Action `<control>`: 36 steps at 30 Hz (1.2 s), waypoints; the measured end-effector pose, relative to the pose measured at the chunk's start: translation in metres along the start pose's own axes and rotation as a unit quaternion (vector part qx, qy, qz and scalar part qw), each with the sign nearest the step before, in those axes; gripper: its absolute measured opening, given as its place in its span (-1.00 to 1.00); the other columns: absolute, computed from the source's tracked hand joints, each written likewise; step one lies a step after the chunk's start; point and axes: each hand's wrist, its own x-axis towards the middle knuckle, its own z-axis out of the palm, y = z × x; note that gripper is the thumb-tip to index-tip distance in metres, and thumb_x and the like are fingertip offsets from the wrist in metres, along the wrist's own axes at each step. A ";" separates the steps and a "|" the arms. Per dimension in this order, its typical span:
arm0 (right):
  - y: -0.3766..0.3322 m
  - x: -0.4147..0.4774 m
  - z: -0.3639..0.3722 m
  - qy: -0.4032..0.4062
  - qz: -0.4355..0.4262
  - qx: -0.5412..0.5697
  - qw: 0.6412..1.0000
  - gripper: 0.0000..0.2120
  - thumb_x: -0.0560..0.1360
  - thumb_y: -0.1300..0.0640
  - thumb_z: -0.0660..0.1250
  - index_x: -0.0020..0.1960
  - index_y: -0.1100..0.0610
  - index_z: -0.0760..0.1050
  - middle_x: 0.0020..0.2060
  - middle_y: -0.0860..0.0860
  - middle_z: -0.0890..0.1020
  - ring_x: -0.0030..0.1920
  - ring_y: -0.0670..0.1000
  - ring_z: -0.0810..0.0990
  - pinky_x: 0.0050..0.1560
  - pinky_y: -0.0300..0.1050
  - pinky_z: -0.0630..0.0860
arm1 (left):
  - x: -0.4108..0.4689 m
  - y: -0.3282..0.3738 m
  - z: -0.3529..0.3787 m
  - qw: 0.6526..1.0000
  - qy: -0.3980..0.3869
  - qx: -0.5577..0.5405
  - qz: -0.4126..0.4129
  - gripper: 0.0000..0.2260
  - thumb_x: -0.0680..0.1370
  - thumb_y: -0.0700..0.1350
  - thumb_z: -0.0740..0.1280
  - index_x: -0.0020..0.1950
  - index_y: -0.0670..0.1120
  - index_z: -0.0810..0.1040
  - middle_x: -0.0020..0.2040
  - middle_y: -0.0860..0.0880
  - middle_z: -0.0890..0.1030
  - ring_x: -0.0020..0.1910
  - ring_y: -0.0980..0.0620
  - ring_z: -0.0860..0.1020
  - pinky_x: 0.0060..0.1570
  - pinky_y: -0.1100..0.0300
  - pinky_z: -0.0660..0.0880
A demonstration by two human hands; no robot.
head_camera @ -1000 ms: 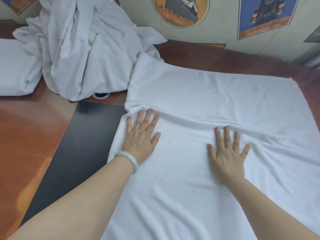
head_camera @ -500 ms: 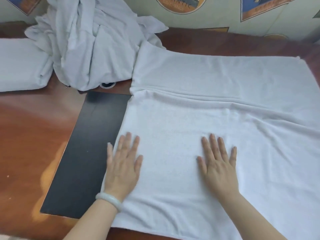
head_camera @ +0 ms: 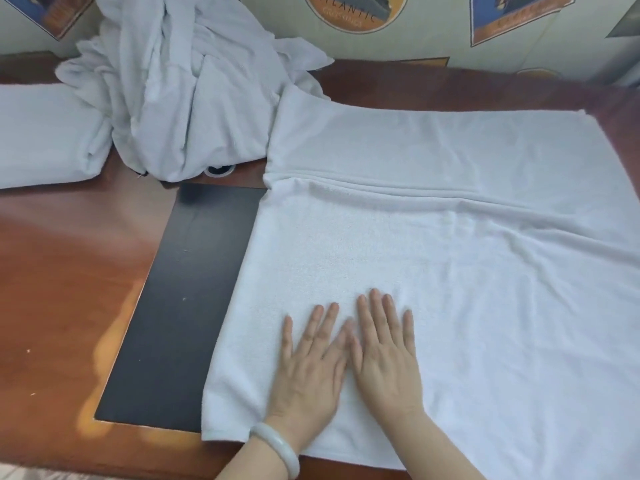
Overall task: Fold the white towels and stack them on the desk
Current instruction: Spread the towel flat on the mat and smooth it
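Reddish-brown wooden desk (head_camera: 62, 271) with black inset panel (head_camera: 183, 306). On it: spread white towel (head_camera: 450, 271), crumpled towel heap (head_camera: 187, 98), folded towel (head_camera: 45, 133) far left.

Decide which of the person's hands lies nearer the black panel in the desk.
Left. The left hand lies flat on the spread towel, just right of the black panel; the right hand lies flat beside it, farther from the panel.
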 end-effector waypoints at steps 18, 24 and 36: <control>0.117 -0.037 -0.027 -0.001 0.031 -0.005 1.000 -0.46 0.61 0.02 0.00 0.56 0.14 0.20 0.55 0.11 0.20 0.57 0.09 0.09 0.49 0.19 0.02 | 0.050 0.131 0.008 0.997 0.034 -0.070 0.020 -0.51 0.64 -0.01 0.02 0.57 -0.09 0.24 0.60 -0.06 0.14 0.58 -0.05 0.10 0.48 -0.12 0.09; 0.216 -0.092 -0.053 0.001 0.111 -0.047 0.993 -0.44 0.64 -0.10 -0.09 0.60 0.06 0.08 0.58 0.05 0.11 0.58 0.04 0.04 0.53 0.17 0.01 | 0.049 0.129 0.022 0.999 0.026 -0.028 0.012 -0.49 0.64 0.00 -0.03 0.59 -0.08 0.16 0.61 -0.03 0.10 0.59 -0.04 0.06 0.51 -0.14 0.07; 0.244 -0.083 -0.081 0.021 0.088 -0.019 0.996 -0.45 0.64 -0.07 -0.02 0.56 0.13 0.18 0.56 0.09 0.18 0.57 0.10 0.10 0.49 0.21 -0.03 | 0.068 0.235 0.016 0.994 0.037 -0.036 0.099 -0.49 0.63 0.04 -0.01 0.57 -0.08 0.23 0.58 -0.08 0.19 0.57 -0.08 0.14 0.49 -0.19 0.06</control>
